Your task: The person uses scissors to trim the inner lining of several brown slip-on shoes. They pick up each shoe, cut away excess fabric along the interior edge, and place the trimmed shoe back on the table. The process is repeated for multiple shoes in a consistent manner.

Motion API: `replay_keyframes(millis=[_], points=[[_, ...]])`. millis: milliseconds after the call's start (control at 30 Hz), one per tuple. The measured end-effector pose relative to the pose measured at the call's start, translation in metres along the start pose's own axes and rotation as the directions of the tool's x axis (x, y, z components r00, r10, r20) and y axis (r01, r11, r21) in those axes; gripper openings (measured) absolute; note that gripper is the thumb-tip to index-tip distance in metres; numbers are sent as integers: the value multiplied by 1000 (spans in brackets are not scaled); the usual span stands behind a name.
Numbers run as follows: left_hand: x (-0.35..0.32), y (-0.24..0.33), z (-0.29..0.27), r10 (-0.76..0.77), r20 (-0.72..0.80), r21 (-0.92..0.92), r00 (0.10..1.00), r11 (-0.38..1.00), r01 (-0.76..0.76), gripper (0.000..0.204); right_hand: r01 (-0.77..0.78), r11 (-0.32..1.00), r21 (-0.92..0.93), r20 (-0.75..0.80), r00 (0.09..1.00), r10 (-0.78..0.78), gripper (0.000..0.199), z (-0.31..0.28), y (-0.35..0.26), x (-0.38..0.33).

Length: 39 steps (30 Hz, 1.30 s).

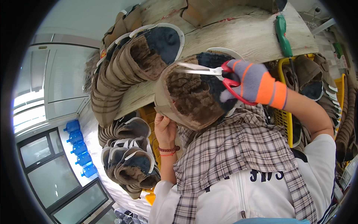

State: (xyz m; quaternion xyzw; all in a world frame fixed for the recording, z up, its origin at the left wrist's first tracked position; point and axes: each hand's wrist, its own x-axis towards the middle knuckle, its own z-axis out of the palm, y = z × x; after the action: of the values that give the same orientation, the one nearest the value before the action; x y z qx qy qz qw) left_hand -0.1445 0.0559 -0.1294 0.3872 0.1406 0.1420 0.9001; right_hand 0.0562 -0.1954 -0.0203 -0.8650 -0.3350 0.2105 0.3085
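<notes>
My left hand (pixel 165 130), bare, with a beaded bracelet and red string at the wrist, pinches the lower left edge of a fleece-lined shoe upper (pixel 190 95). This upper is tan outside, with brown plush and dark blue lining inside and a white rim. In my right hand (pixel 255 80), which wears a grey and orange glove, I grip red-handled scissors (pixel 215 71). Their blades are slightly parted and lie over the upper's opening, pointing left. Whether they touch the plush cannot be seen. Part of my left fingers is hidden behind the upper.
A long nested row of similar uppers (pixel 112 84) runs along the left of the wooden table (pixel 223 33). A green-handled tool (pixel 283 35) lies at the far right. More uppers (pixel 134 164) hang lower left; a yellow basket (pixel 284 119) stands right. Blue water bottles (pixel 79 147) line the wall.
</notes>
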Motion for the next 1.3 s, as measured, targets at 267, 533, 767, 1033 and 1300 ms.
replay_keyframes(millis=[267,533,767,1033,1300], points=[[-10,-1,40,454,-13,736,891,608,-299,22,77,714,696,-132,991,22,34,61,-20,10],[-6,-9,-8,-141,-193,25,971,989,148,36,-14,778,628,-141,981,131,31,80,-15,-2],[-4,-8,26,-67,127,-163,990,983,87,49,129,691,711,-167,986,-13,28,69,-10,-3],[3,-64,30,-163,-57,89,985,982,168,33,-31,406,913,22,999,28,42,140,54,13],[18,-5,-15,-244,-109,896,964,395,201,20,122,605,787,-1,980,-197,28,165,66,32]])
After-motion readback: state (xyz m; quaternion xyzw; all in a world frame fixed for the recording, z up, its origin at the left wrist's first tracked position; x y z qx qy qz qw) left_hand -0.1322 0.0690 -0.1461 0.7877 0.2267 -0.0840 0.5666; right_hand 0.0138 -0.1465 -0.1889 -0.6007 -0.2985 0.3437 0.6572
